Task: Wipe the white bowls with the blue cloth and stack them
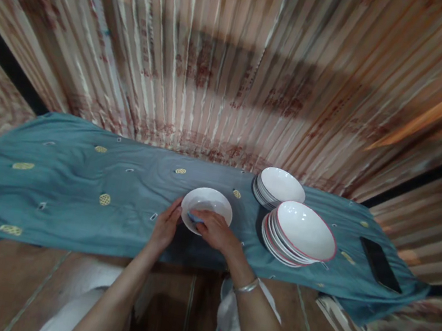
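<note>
A white bowl [218,198] is tilted slightly over the front part of the cloth-covered table. My left hand [166,225] grips its left rim, with the thumb on top and the fingers around the outer side. Inside the bowl, my right hand [216,230] presses down with its fingers together on a small bluish thing [195,217]. Most of that thing is hidden under the fingers, so whether it is a cloth or a sponge cannot be made out. A silver bangle circles the right wrist.
To the right stand a stack of red-rimmed white bowls [305,232] and, behind it, a stack of plain white bowls [281,185]. A black phone [380,264] lies near the table's right end. The teal tablecloth [71,190] is wrinkled. A striped curtain [220,74] hangs behind.
</note>
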A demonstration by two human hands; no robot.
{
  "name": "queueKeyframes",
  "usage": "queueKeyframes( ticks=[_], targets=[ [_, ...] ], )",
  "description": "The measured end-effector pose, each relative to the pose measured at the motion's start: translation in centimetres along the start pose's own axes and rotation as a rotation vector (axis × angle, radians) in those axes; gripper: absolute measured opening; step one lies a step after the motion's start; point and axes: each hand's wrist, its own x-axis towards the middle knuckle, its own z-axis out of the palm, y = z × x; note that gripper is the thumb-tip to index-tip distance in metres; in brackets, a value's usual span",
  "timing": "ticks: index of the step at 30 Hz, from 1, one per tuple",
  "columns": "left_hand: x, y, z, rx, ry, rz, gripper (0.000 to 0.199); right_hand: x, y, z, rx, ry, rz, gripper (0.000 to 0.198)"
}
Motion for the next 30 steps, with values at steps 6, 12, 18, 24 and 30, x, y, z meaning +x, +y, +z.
queueKeyframes(
  ticks=[6, 12, 18, 24, 30],
  targets=[
    [1.1, -1.0, 0.7, -0.097, -0.001, -0.003, 0.032, 2.4, 0.4, 0.9, 0.080, 0.074, -0.096, 0.043],
    [1.9, -1.7, 0.4, -0.095, -0.013, 0.032, 0.047, 4.2, 0.2, 2.0, -0.033, 0.246, -0.102, 0.050],
    [1.5, -1.4, 0.4, -0.092, -0.026, 0.009, 0.058, 5.0, 0.6, 1.2, -0.242, 0.286, 0.016, 0.051],
    [1.0, -0.7, 0.6, -0.070, -0.041, -0.020, 0.070, 4.4, 1.7, -1.5, -0.362, 0.260, 0.184, 0.039],
    [1.2, -1.3, 0.8, -0.057, 0.041, 0.009, 0.065, 2.4, 3.2, -3.1, -0.395, 0.272, 0.319, 0.029]
  ],
)
